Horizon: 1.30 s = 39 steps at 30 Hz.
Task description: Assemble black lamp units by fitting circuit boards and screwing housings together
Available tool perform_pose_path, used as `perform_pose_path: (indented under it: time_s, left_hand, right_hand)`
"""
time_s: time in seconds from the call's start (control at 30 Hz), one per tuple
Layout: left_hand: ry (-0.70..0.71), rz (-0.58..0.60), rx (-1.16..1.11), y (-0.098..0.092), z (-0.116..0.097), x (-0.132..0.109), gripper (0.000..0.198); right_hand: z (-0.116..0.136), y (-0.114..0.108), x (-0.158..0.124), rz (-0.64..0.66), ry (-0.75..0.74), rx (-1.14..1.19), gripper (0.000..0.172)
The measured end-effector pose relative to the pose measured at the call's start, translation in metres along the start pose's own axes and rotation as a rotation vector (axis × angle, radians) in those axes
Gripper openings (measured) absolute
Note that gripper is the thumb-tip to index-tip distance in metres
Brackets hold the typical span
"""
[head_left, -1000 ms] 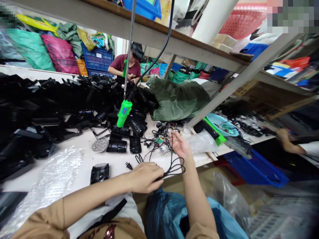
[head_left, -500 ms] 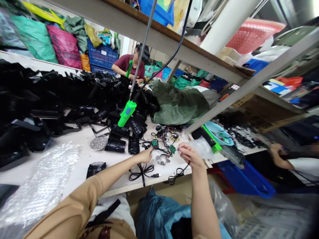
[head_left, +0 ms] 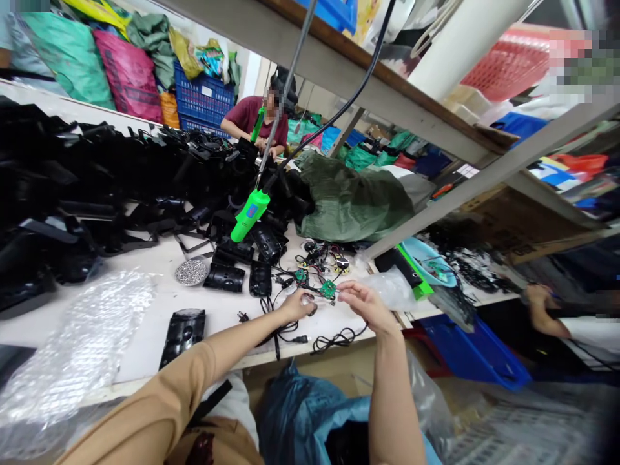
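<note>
A small green circuit board [head_left: 328, 289] with wires sits between my two hands above the white table. My right hand [head_left: 369, 306] is closed, its thumb and fingertips pinched at the board's right edge. Left of the board, my left hand [head_left: 296, 306] is closed round a small shiny clear piece [head_left: 309, 299], partly hidden by the fingers. Another green circuit board [head_left: 301, 276] lies just behind, among tangled wires and small parts [head_left: 340, 262]. Black cables [head_left: 334, 340], one with a plug, lie along the table's front edge.
A green-handled tool [head_left: 250, 215] hangs over the table. Black housings [head_left: 223, 278] and a dish of silvery bits [head_left: 192, 272] stand left, near bubble wrap [head_left: 92, 323]. A slanted metal post [head_left: 465, 171] crosses at right, near a light-blue basin [head_left: 426, 258]. Co-workers sit across and at right.
My left hand has moved right and down, and the clear piece that lay on the table is now in its fingers. My right hand has shifted slightly left, close against the circuit board.
</note>
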<state>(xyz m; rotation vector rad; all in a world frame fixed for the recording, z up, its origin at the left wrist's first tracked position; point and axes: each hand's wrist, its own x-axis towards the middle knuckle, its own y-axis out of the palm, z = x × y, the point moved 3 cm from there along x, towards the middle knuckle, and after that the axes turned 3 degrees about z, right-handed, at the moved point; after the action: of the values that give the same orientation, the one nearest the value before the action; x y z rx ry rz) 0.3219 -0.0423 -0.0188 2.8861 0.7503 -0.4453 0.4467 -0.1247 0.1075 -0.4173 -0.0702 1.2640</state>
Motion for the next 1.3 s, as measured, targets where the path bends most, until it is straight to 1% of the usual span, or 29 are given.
perform_pose_path:
  time_s: [0.07, 0.13, 0.17, 0.23, 0.27, 0.37, 0.47, 0.57, 0.67, 0.7, 0.73, 0.77, 0.87, 0.9, 0.93, 1.03, 1.1, 1.2, 1.3]
  left_hand:
    - [0.004, -0.046, 0.004, -0.017, 0.006, 0.000, 0.049]
    - [-0.009, -0.028, 0.003, -0.029, 0.011, -0.003, 0.045]
    - [-0.021, -0.003, 0.005, -0.033, 0.013, -0.004, 0.041]
    - [-0.041, 0.045, 0.027, -0.036, 0.015, -0.006, 0.039]
    - [-0.047, 0.059, 0.046, -0.037, 0.016, -0.007, 0.043]
    - [-0.025, 0.059, 0.119, -0.040, 0.016, -0.008, 0.060]
    - [0.049, 0.021, 0.196, -0.047, 0.015, -0.010, 0.067]
    - [0.119, -0.010, 0.233, -0.051, 0.014, -0.012, 0.068]
    - [0.146, -0.048, 0.206, -0.049, 0.015, -0.014, 0.065]
    - [0.143, -0.062, 0.186, -0.048, 0.016, -0.014, 0.063]
    - [0.138, -0.069, 0.161, -0.047, 0.017, -0.014, 0.062]
    - [0.135, -0.068, 0.132, -0.045, 0.018, -0.014, 0.062]
    - [0.140, -0.008, 0.018, -0.039, 0.019, -0.015, 0.063]
    - [0.140, 0.017, -0.025, -0.037, 0.019, -0.016, 0.063]
    - [0.136, 0.038, -0.068, -0.037, 0.020, -0.016, 0.065]
    - [0.093, 0.084, -0.192, -0.038, 0.022, -0.018, 0.076]
    - [0.052, 0.105, -0.266, -0.039, 0.024, -0.019, 0.080]
    - [-0.017, 0.110, -0.367, -0.040, 0.026, -0.017, 0.073]
    - [-0.092, 0.089, -0.464, -0.041, 0.027, -0.015, 0.055]
  right_hand:
    - [-0.016, -0.007, -0.001, -0.064, 0.015, -0.159, 0.034]
    - [-0.038, -0.008, 0.001, -0.087, 0.046, -0.257, 0.032]
    - [-0.050, -0.005, 0.004, -0.082, 0.064, -0.272, 0.031]
    - [-0.071, 0.008, 0.012, -0.080, 0.079, -0.309, 0.028]
    - [-0.080, 0.016, 0.016, -0.082, 0.074, -0.322, 0.028]
    - [-0.097, 0.042, 0.029, -0.065, 0.028, -0.334, 0.037]
    - [-0.102, 0.058, 0.036, -0.047, -0.003, -0.320, 0.038]
    - [-0.093, 0.059, 0.033, -0.093, -0.044, -0.272, 0.036]
    - [-0.074, 0.050, 0.013, -0.196, -0.088, -0.202, 0.037]
    - [-0.068, 0.046, 0.004, -0.218, -0.091, -0.177, 0.039]
    - [-0.063, 0.044, -0.006, -0.213, -0.085, -0.150, 0.040]
    - [-0.061, 0.044, -0.015, -0.167, -0.067, -0.116, 0.041]
    - [-0.066, 0.053, -0.030, 0.061, 0.045, -0.036, 0.048]
    - [-0.071, 0.058, -0.031, 0.091, 0.076, -0.037, 0.051]
    - [-0.077, 0.061, -0.028, 0.082, 0.093, -0.051, 0.053]
    - [-0.097, 0.071, -0.011, -0.019, 0.084, -0.096, 0.058]
    - [-0.109, 0.076, 0.001, -0.041, 0.066, -0.118, 0.058]
    - [-0.119, 0.080, 0.015, -0.051, 0.042, -0.165, 0.048]
    - [-0.121, 0.078, 0.020, -0.074, 0.020, -0.205, 0.036]
